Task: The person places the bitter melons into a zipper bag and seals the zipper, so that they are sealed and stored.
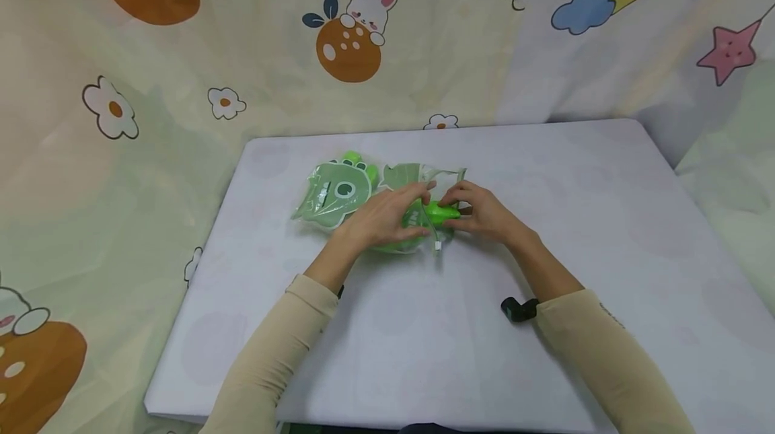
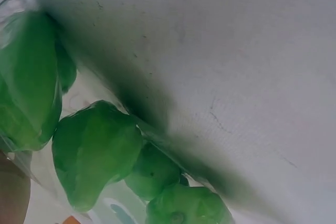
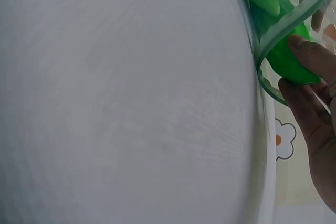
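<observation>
Two clear plastic bags with green cartoon prints lie near the back of the table. The left one, a dinosaur-faced bag (image 1: 329, 195), has bright green pieces showing at its top. My left hand (image 1: 390, 215) holds the right-hand zip bag (image 1: 402, 175) by its mouth, which gapes to the right. At that mouth, my right hand (image 1: 484, 215) pinches a bright green plastic piece (image 1: 444, 212) between thumb and fingers. In the right wrist view this piece (image 3: 291, 61) passes through the bag's green rim (image 3: 283, 31). Several rounded green pieces (image 2: 97, 150) show through the plastic in the left wrist view.
A white-covered table (image 1: 424, 340) spreads around the bags. Behind and beside it hangs a patterned cloth (image 1: 266, 50) with rabbits and flowers. A small black device (image 1: 519, 309) sits at the right sleeve's cuff, and a white zip slider (image 1: 438, 245) hangs at the bag mouth.
</observation>
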Motion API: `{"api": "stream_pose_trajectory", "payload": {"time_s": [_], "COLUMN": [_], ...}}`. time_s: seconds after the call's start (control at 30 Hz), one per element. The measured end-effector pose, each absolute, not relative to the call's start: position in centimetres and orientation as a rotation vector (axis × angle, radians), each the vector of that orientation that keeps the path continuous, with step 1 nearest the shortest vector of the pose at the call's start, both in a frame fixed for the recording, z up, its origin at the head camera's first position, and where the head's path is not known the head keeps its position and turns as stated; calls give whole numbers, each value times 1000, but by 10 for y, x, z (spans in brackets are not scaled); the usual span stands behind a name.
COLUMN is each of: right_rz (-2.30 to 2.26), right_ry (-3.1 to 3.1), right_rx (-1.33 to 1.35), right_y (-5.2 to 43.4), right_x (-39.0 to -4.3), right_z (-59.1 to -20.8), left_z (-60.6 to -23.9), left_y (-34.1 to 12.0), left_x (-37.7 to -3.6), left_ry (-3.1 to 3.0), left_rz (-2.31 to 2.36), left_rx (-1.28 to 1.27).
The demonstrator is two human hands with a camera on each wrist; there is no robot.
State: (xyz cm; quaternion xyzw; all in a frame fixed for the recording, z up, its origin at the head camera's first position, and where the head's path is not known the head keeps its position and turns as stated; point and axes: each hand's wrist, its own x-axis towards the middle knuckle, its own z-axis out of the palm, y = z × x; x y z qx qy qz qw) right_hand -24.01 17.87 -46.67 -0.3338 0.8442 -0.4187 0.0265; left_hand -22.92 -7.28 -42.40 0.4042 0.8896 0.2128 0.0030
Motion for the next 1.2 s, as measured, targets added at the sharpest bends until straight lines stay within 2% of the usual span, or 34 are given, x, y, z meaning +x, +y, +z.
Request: {"api": "stream_pose_trajectory", "payload": {"time_s": [0.7,0.93,1.2], "right_rz": [-1468,-1467,-1463], "right_ry": [2513,2470,2417], "right_rx": [-911,-890,-888], "right_y": [165,159,169], "right_x": [-241,-222,-227], "right_z": [-476,-444,-453], "left_z": [-427,-427,-427], "left_y": [-74,-73,-73], "left_x": [-228,-229,-230], "left_ry": [2762,2768,2775], "left_rz": [702,694,678], "left_rx": [1221,1219,1226]}}
